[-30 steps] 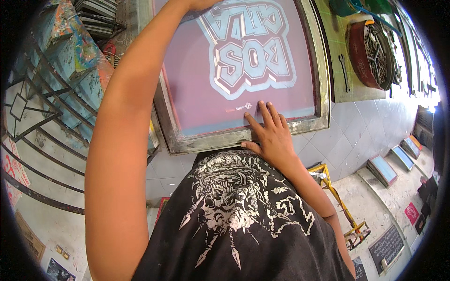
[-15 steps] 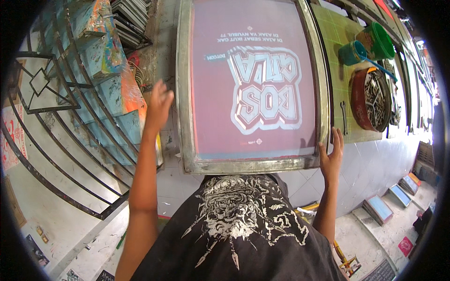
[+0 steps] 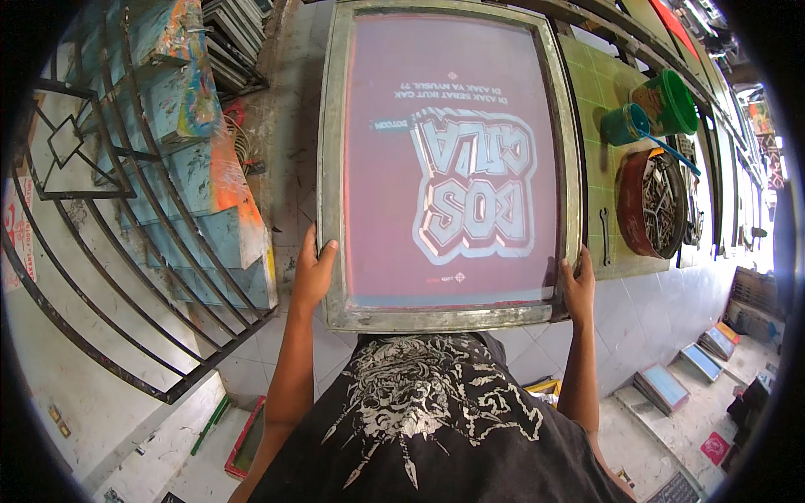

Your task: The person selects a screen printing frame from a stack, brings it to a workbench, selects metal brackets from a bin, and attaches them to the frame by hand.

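Note:
Directly in front of me is a large framed printing screen (image 3: 377, 210), its mesh purple-pink with a pale blue lettered design that appears upside down. The frame is worn grey metal, and its near bar lies close to my black shirt. My left hand (image 3: 316, 272) grips the left bar near the lower corner, thumb on top and fingers partly hidden at the side. On the right bar, at about the same height, my right hand (image 3: 578, 283) holds on in the same way, thumb resting on top.
To the right, a green gridded surface (image 3: 591, 176) bears a wrench (image 3: 605, 237), a blue cup (image 3: 620, 127), a green bucket (image 3: 673, 105) and a red round tin (image 3: 641, 205) full of metal bits. Black metal railings (image 3: 126, 310) and paint-stained blue boards (image 3: 180, 176) stand at left.
My left hand has come down from the air beside the screen and now grips its left bar. The right hand has closed on the right bar. The screen appears slightly lower in view.

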`<move>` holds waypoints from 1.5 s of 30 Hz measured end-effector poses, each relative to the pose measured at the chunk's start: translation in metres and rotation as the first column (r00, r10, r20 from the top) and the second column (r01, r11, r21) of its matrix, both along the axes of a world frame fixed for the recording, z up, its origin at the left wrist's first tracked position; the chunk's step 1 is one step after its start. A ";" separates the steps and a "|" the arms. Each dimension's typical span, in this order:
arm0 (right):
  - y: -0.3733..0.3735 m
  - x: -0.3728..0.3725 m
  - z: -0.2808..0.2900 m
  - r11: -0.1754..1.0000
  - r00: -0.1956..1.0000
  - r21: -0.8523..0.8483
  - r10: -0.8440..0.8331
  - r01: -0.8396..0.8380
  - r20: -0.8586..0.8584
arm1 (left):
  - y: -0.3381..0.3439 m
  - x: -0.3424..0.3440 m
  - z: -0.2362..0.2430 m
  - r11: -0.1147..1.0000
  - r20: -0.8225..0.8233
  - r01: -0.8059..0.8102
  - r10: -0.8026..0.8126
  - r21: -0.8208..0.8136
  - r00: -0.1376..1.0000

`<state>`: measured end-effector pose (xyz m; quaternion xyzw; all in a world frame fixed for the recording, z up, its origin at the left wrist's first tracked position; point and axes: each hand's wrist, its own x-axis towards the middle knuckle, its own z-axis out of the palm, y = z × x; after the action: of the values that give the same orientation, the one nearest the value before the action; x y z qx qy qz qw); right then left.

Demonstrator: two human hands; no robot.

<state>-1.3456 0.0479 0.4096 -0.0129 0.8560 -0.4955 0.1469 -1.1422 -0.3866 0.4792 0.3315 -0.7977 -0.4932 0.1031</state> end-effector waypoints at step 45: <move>0.096 0.055 0.023 0.997 0.945 0.050 0.070 -0.057 -0.319 | 0.186 0.020 0.022 0.800 0.068 0.434 -0.448 -0.414 0.891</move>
<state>-1.2906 0.1439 0.4324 -0.1176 0.8775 -0.4644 0.0222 -1.1224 -0.2003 0.5011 0.0987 -0.9377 -0.3262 0.0674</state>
